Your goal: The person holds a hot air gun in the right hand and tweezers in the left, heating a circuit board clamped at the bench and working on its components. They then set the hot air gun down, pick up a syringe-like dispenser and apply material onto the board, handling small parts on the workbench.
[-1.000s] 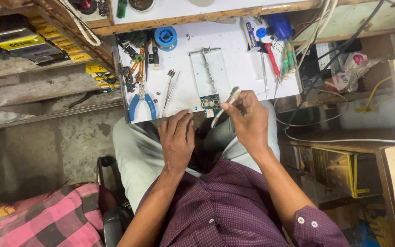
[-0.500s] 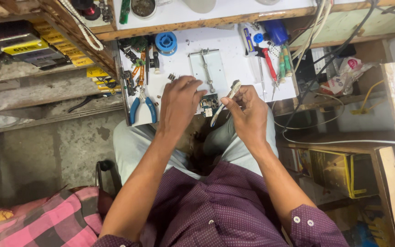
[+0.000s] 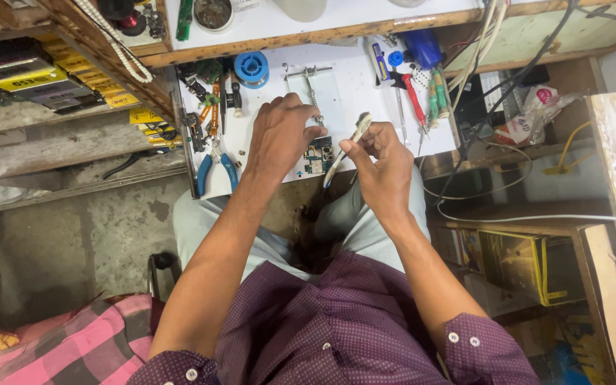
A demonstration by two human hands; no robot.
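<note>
Head view: a small circuit board [image 3: 319, 157] lies on the white surface [image 3: 351, 93] near its front edge, and everything else is placed from it. The left hand [image 3: 279, 135] rests just left of the board, fingers curled down over its left edge; whether that grip actually pinches the board or only presses on it cannot be told, since the fingertips are hidden. The right hand [image 3: 379, 160] sits just right of the board, thumb and forefinger closed on the handle of a pale brush [image 3: 351, 139], whose dark bristle end stands above the board's upper right corner. Left of the board lie blue-handled pliers [image 3: 215, 167]; beyond it, a metal board holder [image 3: 311, 78] and a blue spool [image 3: 252, 68]; further right, red and green screwdrivers [image 3: 422, 103].

The board lies close to the surface's front edge, above the lap. In my judgement a sideways brush stroke, if the left hand holds only loosely, could slide it off that edge or flick loose parts away.
</note>
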